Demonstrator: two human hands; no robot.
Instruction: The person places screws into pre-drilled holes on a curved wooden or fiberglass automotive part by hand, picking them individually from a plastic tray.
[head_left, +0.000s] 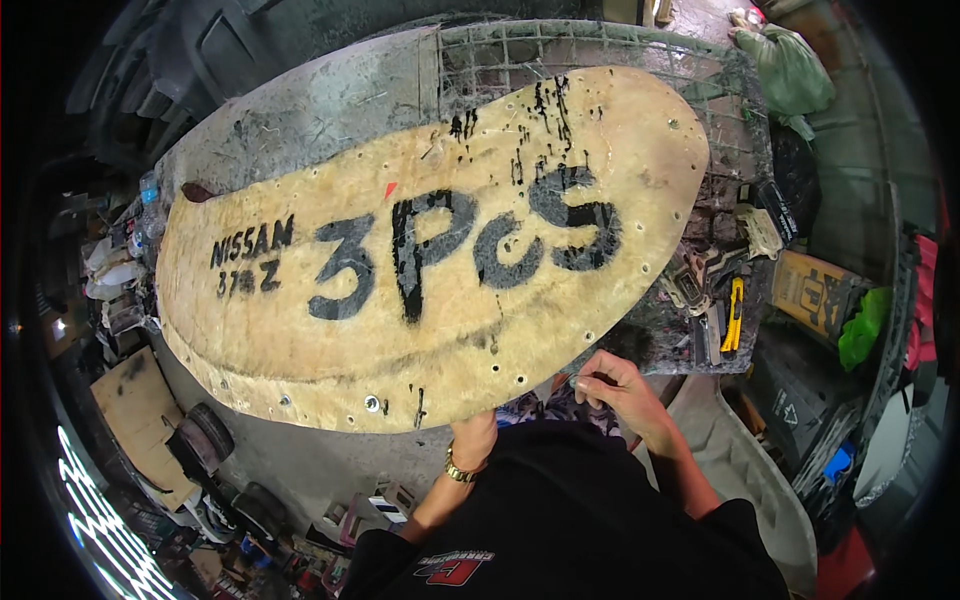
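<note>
Black shirt point(580, 520): nearest the camera, the person's own chest, filling the lower edge.
Left hand point(474, 432): goes under the near edge of the panel, wrist with a gold bracelet point(458, 470) showing; fingers are hidden, so I cannot tell whether it grips, though it probably props the panel from below.
Panel point(430, 250): a large tan oval template board with drilled holes along its rim and black painted lettering, lying across the tabletop point(330, 100), its near edge overhanging toward the person.
Right hand point(608, 385): curled closed at the panel's near right edge, fingertips pinched on the rim, seemingly to steady it.
Yellow utility knife point(735, 315): lies among tools at the tabletop's right end, clear of the panel.
</note>
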